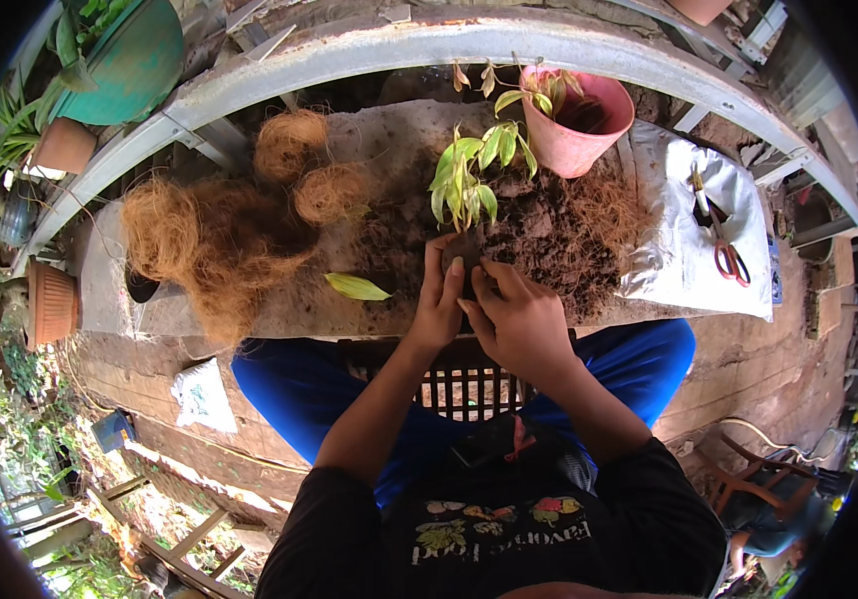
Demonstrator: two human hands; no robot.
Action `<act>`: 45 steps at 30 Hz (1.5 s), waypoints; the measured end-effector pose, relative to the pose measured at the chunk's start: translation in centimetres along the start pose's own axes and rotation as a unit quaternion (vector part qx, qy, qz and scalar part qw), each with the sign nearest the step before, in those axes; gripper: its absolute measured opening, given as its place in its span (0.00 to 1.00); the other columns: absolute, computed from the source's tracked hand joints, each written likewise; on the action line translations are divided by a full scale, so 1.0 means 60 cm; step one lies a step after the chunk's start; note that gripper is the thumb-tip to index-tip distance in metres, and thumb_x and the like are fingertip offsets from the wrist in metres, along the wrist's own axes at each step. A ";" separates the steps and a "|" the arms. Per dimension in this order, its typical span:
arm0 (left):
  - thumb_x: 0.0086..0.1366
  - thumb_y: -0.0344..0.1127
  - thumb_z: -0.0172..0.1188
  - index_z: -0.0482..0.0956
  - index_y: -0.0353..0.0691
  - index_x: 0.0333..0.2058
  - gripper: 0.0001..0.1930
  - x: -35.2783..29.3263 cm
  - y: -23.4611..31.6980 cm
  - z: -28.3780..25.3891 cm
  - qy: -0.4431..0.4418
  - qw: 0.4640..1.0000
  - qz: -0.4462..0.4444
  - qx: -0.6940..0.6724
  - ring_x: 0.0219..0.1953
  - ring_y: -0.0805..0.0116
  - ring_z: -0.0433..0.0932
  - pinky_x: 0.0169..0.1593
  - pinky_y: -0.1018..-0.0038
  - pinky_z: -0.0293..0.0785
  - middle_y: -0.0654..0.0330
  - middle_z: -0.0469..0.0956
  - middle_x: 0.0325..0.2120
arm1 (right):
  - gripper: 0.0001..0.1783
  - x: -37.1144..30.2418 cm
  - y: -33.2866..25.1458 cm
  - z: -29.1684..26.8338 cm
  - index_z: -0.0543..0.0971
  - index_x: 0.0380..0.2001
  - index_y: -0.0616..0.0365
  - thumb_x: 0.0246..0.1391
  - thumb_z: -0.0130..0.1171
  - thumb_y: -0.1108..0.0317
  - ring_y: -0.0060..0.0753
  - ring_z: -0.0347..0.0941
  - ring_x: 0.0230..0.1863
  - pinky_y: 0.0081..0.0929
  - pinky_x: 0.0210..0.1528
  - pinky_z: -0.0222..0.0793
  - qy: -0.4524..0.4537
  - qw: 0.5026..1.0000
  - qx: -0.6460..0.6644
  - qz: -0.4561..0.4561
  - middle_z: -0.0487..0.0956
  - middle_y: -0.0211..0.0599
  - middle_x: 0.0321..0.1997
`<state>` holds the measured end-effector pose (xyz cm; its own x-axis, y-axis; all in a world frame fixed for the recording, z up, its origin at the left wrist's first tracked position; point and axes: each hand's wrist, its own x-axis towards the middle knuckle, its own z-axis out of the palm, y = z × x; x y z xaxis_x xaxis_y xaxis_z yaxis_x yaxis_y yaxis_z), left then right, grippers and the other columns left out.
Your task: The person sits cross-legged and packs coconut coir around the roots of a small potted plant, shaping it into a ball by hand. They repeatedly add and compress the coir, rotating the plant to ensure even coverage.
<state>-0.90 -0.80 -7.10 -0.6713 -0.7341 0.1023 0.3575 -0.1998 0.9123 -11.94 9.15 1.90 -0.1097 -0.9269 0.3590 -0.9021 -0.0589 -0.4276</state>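
A small leafy plant with green, drooping leaves stands between my hands at the table's near edge. My left hand is closed round the dark clump at its base, thumb against the front. From the other side my right hand presses its bent fingers on the same clump. Whether the clump is bare soil or a small dark pot, I cannot tell. Loose dark soil lies just beyond my right hand. One yellow-green leaf rests left of my left hand.
Brown coconut fibre is heaped at the left. A pink pot with a wilted plant stands at the far side. At the right, scissors and a small knife-like tool lie on a white sack. A metal rail runs behind.
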 end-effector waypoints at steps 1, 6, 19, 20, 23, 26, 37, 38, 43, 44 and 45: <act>0.80 0.42 0.41 0.57 0.39 0.61 0.18 0.000 0.004 0.002 0.008 1.000 -0.012 -0.017 0.46 0.74 0.74 0.51 0.74 0.74 0.59 0.74 0.45 | 0.20 0.001 -0.004 0.001 0.80 0.46 0.68 0.55 0.64 0.65 0.45 0.82 0.40 0.38 0.40 0.80 0.001 1.000 -0.006 -0.001 0.78 0.47 0.50; 0.79 0.37 0.46 0.56 0.40 0.62 0.18 -0.005 0.001 -0.004 0.004 1.000 -0.020 -0.008 0.45 0.75 0.73 0.50 0.75 0.73 0.59 0.73 0.45 | 0.23 -0.001 -0.009 0.009 0.78 0.48 0.72 0.52 0.62 0.66 0.45 0.80 0.45 0.39 0.44 0.78 -0.029 0.999 -0.022 0.000 0.75 0.55 0.54; 0.76 0.33 0.51 0.56 0.40 0.64 0.22 0.002 0.006 0.009 0.040 0.998 -0.006 -0.054 0.44 0.76 0.72 0.47 0.77 0.73 0.60 0.72 0.46 | 0.23 -0.003 0.003 -0.005 0.78 0.51 0.69 0.51 0.62 0.71 0.51 0.78 0.49 0.42 0.52 0.77 -0.016 0.998 0.053 0.012 0.75 0.52 0.57; 0.76 0.33 0.51 0.56 0.41 0.64 0.22 0.002 0.007 0.009 0.045 0.998 -0.012 -0.052 0.43 0.76 0.72 0.45 0.77 0.73 0.60 0.71 0.45 | 0.23 -0.002 0.004 -0.010 0.78 0.52 0.68 0.52 0.62 0.71 0.51 0.78 0.49 0.41 0.53 0.77 -0.015 0.998 0.060 0.010 0.76 0.51 0.56; 0.75 0.32 0.52 0.56 0.41 0.64 0.23 -0.002 0.006 0.002 0.022 0.999 -0.019 -0.041 0.38 0.76 0.71 0.40 0.76 0.72 0.62 0.70 0.41 | 0.22 -0.004 0.038 -0.029 0.79 0.52 0.65 0.53 0.64 0.71 0.51 0.78 0.50 0.41 0.54 0.76 -0.005 0.992 0.130 0.007 0.79 0.49 0.52; 0.75 0.32 0.52 0.56 0.40 0.64 0.23 0.001 0.004 0.004 0.012 0.998 -0.003 -0.063 0.35 0.76 0.70 0.36 0.76 0.71 0.62 0.70 0.37 | 0.19 0.002 0.079 -0.049 0.82 0.50 0.64 0.53 0.67 0.74 0.51 0.78 0.50 0.40 0.54 0.75 0.013 0.990 0.134 0.047 0.81 0.52 0.48; 0.78 0.44 0.45 0.56 0.42 0.67 0.25 0.004 0.031 0.008 -0.007 0.993 -0.020 -0.116 0.37 0.72 0.74 0.38 0.74 0.72 0.57 0.74 0.39 | 0.13 0.079 0.122 0.001 0.84 0.42 0.58 0.52 0.68 0.70 0.49 0.76 0.46 0.41 0.51 0.73 0.019 0.999 0.014 0.030 0.79 0.43 0.40; 0.78 0.45 0.44 0.56 0.42 0.68 0.25 0.003 0.030 0.005 -0.012 0.994 -0.032 -0.108 0.38 0.72 0.74 0.38 0.75 0.72 0.56 0.74 0.39 | 0.12 0.083 0.122 0.009 0.84 0.41 0.57 0.52 0.68 0.68 0.48 0.76 0.47 0.41 0.52 0.73 0.021 0.999 -0.016 0.025 0.79 0.42 0.41; 0.79 0.49 0.40 0.56 0.42 0.69 0.27 0.004 0.032 0.000 -0.017 0.992 -0.043 -0.114 0.38 0.69 0.76 0.39 0.74 0.72 0.54 0.76 0.40 | 0.14 0.087 0.118 0.006 0.84 0.42 0.56 0.50 0.69 0.68 0.47 0.75 0.49 0.41 0.54 0.72 -0.026 0.999 -0.026 0.024 0.79 0.40 0.42; 0.79 0.49 0.40 0.56 0.42 0.69 0.27 0.006 0.029 -0.002 -0.020 0.992 -0.035 -0.123 0.39 0.68 0.76 0.39 0.74 0.72 0.53 0.76 0.41 | 0.15 0.086 0.119 0.002 0.84 0.42 0.57 0.50 0.69 0.69 0.47 0.75 0.49 0.41 0.54 0.72 -0.037 0.999 -0.012 0.027 0.79 0.40 0.42; 0.79 0.50 0.39 0.56 0.42 0.69 0.28 0.007 0.026 -0.003 -0.022 0.991 -0.028 -0.132 0.39 0.68 0.76 0.39 0.73 0.72 0.53 0.77 0.42 | 0.14 0.083 0.125 0.002 0.83 0.43 0.58 0.51 0.68 0.69 0.47 0.76 0.48 0.41 0.53 0.73 -0.029 0.999 0.020 0.019 0.80 0.41 0.41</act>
<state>-0.50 -1.57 -5.70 -0.7207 -0.6889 0.0770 0.4724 -0.4068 0.7819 -19.21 4.07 0.40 -0.1183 -0.9484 0.2943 -0.8804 -0.0369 -0.4728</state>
